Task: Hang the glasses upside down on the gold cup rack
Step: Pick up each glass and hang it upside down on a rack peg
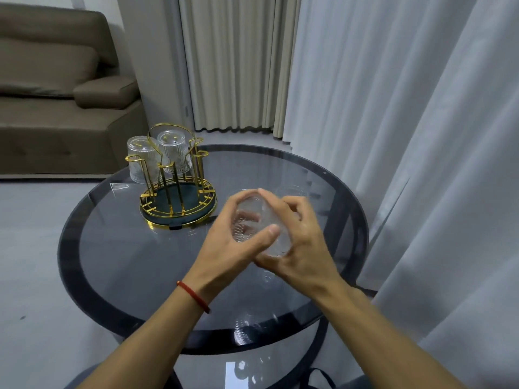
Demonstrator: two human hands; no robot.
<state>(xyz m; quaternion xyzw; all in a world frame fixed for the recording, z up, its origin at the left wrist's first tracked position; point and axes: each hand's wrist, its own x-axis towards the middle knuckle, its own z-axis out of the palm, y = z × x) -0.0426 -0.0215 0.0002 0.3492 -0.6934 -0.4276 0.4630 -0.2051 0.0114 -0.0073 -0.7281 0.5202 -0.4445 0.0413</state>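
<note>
The gold cup rack (179, 202) stands on the round dark glass table (118, 242), left of centre toward the back. Two ribbed clear glasses hang upside down on it: one at the left (139, 161) and one at the back (174, 151). Both my hands hold a third ribbed glass (252, 223) above the table, right of the rack. My left hand (227, 242) wraps it from the left with the thumb across the front. My right hand (297, 242) cups it from the right. Another glass (292, 192) shows faintly behind my right hand.
A brown sofa (56, 108) sits at the back left. Long grey curtains (407, 136) hang close along the table's right side. A lower glass shelf (252, 369) lies under the tabletop. Grey floor surrounds the table at the left.
</note>
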